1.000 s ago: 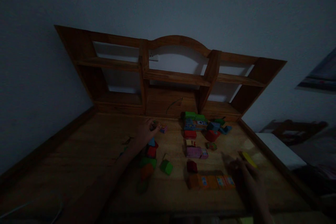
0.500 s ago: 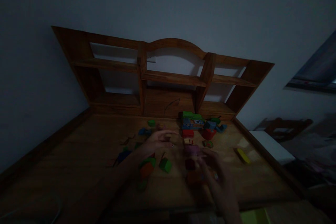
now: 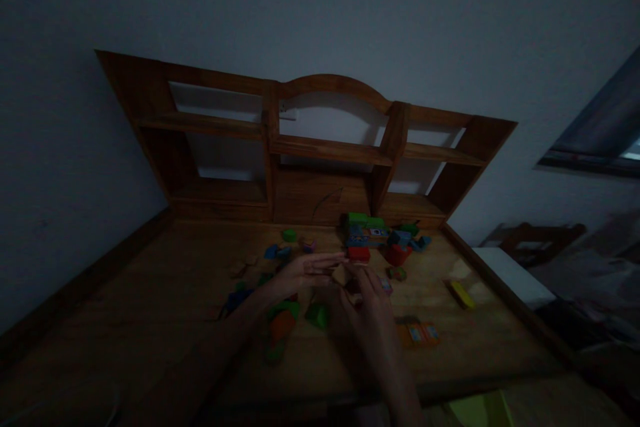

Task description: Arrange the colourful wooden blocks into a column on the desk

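In the dim head view my two hands meet over the middle of the table. My right hand (image 3: 369,301) is closed, its fingers curled round a small pale wooden block (image 3: 341,274). From the left, my left hand (image 3: 305,271) reaches in with fingers stretched out beside that block; whether they touch it I cannot tell. Just beyond the fingertips lies a red block (image 3: 359,253). Below the left forearm are an orange block (image 3: 283,325) and a green block (image 3: 317,315). To the right of my right wrist sits an orange block with pictures (image 3: 419,334).
A wooden shelf unit (image 3: 330,143) stands along the table's back edge. Green blocks (image 3: 366,220) and a red block (image 3: 398,253) are near it. A yellow block (image 3: 462,295) lies at the right, and a yellow-green container (image 3: 480,410) at the front edge.
My right hand has moved left and up to my left hand, and the pale block now shows in its fingers. The orange picture block has come into view. My left hand has shifted slightly.
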`<state>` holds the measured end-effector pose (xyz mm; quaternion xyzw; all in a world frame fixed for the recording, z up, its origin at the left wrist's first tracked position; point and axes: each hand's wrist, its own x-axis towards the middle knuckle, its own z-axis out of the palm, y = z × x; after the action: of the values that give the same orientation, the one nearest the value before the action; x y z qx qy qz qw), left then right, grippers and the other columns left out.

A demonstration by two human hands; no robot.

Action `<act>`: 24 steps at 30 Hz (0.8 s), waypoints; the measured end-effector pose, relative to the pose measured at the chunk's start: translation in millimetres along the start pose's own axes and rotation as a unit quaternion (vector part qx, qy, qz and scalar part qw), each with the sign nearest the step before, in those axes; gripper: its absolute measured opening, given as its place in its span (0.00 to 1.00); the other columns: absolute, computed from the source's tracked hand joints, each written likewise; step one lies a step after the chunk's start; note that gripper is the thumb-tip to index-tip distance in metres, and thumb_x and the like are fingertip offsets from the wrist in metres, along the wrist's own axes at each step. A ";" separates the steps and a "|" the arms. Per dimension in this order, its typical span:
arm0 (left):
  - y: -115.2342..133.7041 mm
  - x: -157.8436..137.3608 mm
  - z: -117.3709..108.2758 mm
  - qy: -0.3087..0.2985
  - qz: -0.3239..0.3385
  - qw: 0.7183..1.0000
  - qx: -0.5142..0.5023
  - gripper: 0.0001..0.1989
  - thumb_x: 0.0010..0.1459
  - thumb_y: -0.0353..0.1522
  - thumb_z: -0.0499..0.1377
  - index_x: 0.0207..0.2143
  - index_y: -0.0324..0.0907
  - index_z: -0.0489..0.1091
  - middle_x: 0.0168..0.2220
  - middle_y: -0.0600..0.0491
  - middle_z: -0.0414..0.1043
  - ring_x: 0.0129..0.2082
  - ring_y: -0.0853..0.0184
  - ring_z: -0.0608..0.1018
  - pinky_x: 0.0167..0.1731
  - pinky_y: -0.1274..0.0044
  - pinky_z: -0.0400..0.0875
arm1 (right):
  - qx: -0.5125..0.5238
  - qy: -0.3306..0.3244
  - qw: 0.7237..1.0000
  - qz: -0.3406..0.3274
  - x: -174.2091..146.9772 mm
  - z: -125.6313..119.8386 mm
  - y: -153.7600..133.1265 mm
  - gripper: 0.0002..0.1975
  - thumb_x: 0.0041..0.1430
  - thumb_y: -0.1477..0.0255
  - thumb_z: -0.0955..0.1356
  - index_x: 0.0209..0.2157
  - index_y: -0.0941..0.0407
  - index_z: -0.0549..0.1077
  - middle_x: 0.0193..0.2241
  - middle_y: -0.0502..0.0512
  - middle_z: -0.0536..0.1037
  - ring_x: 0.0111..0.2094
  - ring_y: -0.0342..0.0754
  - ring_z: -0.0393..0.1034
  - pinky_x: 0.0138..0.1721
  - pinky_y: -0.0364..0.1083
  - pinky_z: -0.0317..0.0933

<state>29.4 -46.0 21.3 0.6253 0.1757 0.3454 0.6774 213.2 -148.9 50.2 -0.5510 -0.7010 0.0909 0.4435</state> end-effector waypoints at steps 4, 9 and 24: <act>6.0 -0.9 -2.4 0.050 0.040 0.998 -0.027 0.30 0.60 0.33 0.65 0.63 0.55 0.64 0.62 0.47 0.69 0.59 0.57 0.75 0.57 0.68 0.70 | -0.009 0.003 1.000 0.021 8.3 -44.5 27.4 0.16 0.63 0.71 0.67 0.52 0.53 0.73 0.45 0.58 0.78 0.38 0.50 0.77 0.38 0.49 0.72; 9.9 -2.1 -14.7 0.202 0.064 0.977 -0.029 0.19 0.60 0.35 0.64 0.53 0.44 0.74 0.52 0.45 0.76 0.50 0.59 0.78 0.50 0.71 0.72 | -0.121 -0.040 0.991 0.043 43.2 -107.6 82.5 0.14 0.62 0.70 0.67 0.49 0.55 0.75 0.43 0.59 0.80 0.39 0.53 0.78 0.41 0.51 0.71; 4.6 1.5 -26.7 0.261 0.081 0.962 -0.006 0.14 0.57 0.40 0.64 0.40 0.39 0.77 0.37 0.49 0.77 0.36 0.65 0.76 0.40 0.71 0.71 | -0.095 -0.323 0.941 0.027 85.5 -81.3 140.3 0.13 0.52 0.75 0.70 0.41 0.57 0.80 0.30 0.52 0.80 0.30 0.47 0.71 0.31 0.42 0.60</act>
<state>11.5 -25.7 21.9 0.5212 0.2930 0.5514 0.5818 369.1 -52.6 56.4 -0.5508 -0.7966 0.2088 0.1360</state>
